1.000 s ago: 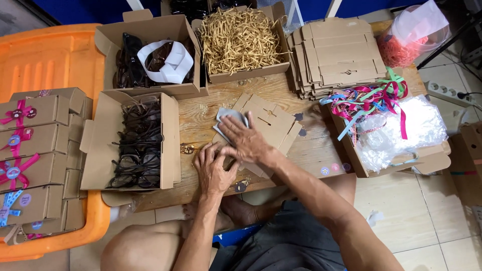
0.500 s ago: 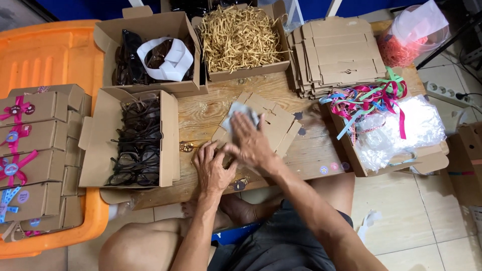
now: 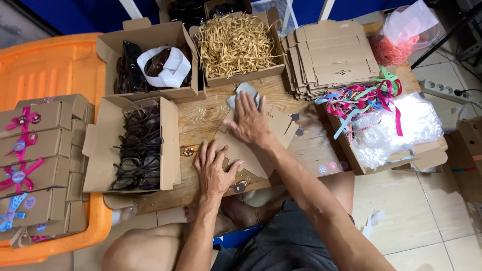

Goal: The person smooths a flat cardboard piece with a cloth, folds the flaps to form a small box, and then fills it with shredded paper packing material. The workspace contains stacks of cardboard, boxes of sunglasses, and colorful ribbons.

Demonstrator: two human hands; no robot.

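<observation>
Both hands, left hand (image 3: pixel 213 170) and right hand (image 3: pixel 249 120), press open-palmed on an unfolded flat carton (image 3: pixel 251 145); finished ribboned boxes (image 3: pixel 35 145) stacked aside, flat blanks (image 3: pixel 331 55) remain.

Right hand is sliding forward across the flat box

The right hand (image 3: pixel 249 122) is reaching further up the unfolded brown cardboard box blank (image 3: pixel 253 143), fingertips now pressing over the small grey cloth (image 3: pixel 243 93), while the left hand (image 3: pixel 213 168) is spreading flatter on the blank's near corner.
</observation>
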